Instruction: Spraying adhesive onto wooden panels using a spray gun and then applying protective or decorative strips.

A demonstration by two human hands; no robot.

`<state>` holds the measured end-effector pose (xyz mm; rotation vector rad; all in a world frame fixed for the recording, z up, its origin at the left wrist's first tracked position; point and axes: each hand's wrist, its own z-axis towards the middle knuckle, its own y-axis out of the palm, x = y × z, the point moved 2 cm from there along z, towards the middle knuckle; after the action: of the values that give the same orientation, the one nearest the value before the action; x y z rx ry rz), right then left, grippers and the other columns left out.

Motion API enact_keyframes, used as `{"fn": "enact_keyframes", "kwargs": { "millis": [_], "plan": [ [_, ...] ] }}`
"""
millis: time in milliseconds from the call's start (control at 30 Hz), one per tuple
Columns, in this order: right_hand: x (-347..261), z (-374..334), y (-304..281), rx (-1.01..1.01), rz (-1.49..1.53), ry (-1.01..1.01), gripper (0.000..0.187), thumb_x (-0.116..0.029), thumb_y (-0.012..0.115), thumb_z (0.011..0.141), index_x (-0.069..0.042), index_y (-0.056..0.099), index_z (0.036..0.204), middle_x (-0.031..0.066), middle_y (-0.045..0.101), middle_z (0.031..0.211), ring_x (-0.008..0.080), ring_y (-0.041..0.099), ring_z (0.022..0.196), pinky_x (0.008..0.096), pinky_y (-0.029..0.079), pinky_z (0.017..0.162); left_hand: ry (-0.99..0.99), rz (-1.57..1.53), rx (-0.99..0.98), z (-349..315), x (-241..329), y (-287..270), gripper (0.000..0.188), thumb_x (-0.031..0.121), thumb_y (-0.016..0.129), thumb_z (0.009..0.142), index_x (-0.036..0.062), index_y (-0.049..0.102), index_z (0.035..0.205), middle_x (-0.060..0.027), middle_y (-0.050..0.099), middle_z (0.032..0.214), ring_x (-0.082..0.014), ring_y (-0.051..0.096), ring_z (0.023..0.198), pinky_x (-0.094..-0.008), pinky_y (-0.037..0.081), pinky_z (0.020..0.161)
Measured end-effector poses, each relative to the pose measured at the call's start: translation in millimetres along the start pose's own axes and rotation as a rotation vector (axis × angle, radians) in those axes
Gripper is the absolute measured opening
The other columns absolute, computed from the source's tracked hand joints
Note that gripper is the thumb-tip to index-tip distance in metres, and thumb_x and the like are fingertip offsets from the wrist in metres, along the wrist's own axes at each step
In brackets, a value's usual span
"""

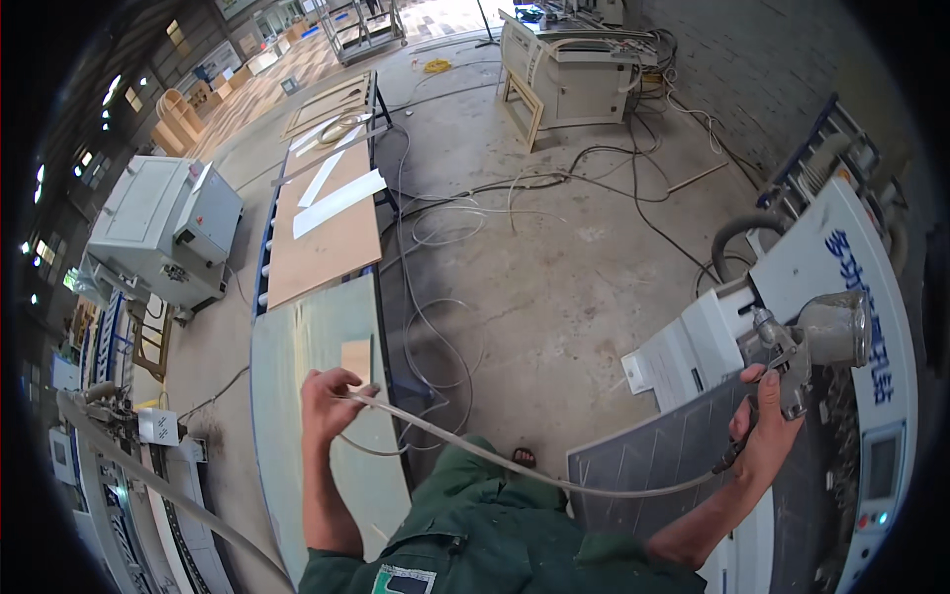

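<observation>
Right hand is gripping a spray gun beside the white machine, left hand pinching its hose. If that snags on the surface edge, it could jerk the gun sideways imo.

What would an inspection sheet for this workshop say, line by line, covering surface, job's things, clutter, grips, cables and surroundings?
Surface: pale green surface nearby, brown board beyond it.
Job's things: spray gun with metal cup; pale hose running to its handle.
Clutter: white sheets on the brown board; small brown piece on the green surface.
Grips: left grip holds the hose; right grip holds the spray gun.
Cables: dark cables loose across the floor.
Surroundings: white machine at left, another at right.
</observation>
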<state>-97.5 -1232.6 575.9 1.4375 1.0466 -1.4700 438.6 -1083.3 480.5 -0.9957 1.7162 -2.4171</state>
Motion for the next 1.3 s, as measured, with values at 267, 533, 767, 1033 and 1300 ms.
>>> {"fn": "enact_keyframes", "kwargs": {
  "millis": [267,533,767,1033,1300],
  "plan": [
    [25,142,178,0.026,-0.089,-0.040,0.030,-0.034,0.066,0.103,-0.005,0.066,0.098,-0.0002,0.056,0.070,0.0056,0.039,0.042,0.0254,0.028,0.040,-0.025,-0.156,-0.097,220,-61,87,0.034,0.019,0.098,0.066,-0.0008,0.073,0.077,-0.0052,0.066,0.065,-0.0106,0.058,0.062,-0.0283,0.046,0.057],
    [32,277,333,0.092,-0.115,0.003,0.033,-0.040,0.063,0.105,-0.007,0.063,0.100,-0.0017,0.050,0.063,0.0070,0.038,0.039,0.0255,0.027,0.037,-0.205,-0.437,-0.120,464,-37,137,0.031,0.024,0.096,0.070,0.0025,0.074,0.078,-0.0006,0.062,0.062,-0.0067,0.053,0.058,-0.0269,0.043,0.053],
    [44,454,475,0.020,-0.118,0.028,0.036,-0.042,0.065,0.104,-0.009,0.059,0.114,0.0018,0.064,0.093,0.0058,0.042,0.042,0.0237,0.028,0.035,-0.047,-0.281,0.060,651,-62,185,0.037,0.029,0.096,0.067,0.0025,0.074,0.079,-0.0055,0.062,0.061,-0.0140,0.055,0.055,-0.0304,0.046,0.054],
    [40,710,689,-0.171,-0.050,0.044,0.031,-0.035,0.061,0.107,-0.010,0.054,0.125,0.0031,0.063,0.099,0.0071,0.042,0.044,0.0247,0.029,0.036,-0.557,-0.354,-0.089,778,-123,276,0.043,0.030,0.092,0.065,0.0062,0.077,0.098,-0.0104,0.076,0.089,-0.0222,0.073,0.082,-0.0342,0.056,0.072],
    [20,863,916,-0.548,-0.023,-0.077,0.028,-0.028,0.064,0.105,-0.002,0.056,0.114,0.0103,0.068,0.100,0.0091,0.044,0.042,0.0264,0.034,0.036,-0.795,-0.444,-0.368,897,-142,373,0.040,0.024,0.093,0.068,0.0034,0.078,0.099,-0.0077,0.077,0.088,-0.0156,0.071,0.080,-0.0324,0.056,0.072]
  ]
}}
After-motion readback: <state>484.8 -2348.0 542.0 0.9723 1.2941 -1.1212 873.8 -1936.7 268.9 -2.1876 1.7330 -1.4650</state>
